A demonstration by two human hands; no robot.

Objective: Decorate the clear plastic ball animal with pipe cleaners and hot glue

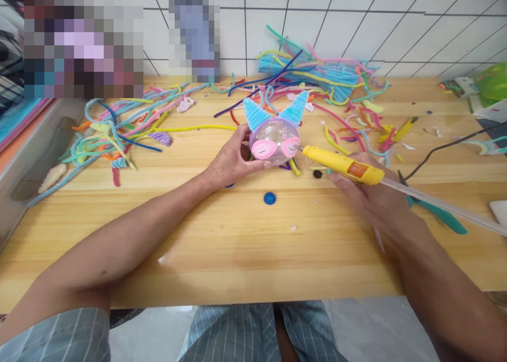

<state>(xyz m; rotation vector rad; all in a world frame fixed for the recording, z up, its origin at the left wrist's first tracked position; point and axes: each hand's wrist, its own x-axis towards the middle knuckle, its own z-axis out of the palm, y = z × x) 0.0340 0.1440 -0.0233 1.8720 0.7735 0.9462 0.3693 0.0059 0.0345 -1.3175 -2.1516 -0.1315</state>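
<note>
Glue gun (pixel 343 165) right of the ball (pixel 274 139), button (pixel 270 198) before it, pipe cleaners (pixel 317 72) behind

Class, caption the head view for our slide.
Left hand steadies clear ball with blue ears; right hand applies yellow glue gun.

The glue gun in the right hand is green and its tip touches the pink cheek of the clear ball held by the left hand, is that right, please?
Not quite: the glue gun is yellow, not green, as the head view shows. The right hand does hold it with its tip at the pink cheek of the clear ball held by the left hand.
</note>
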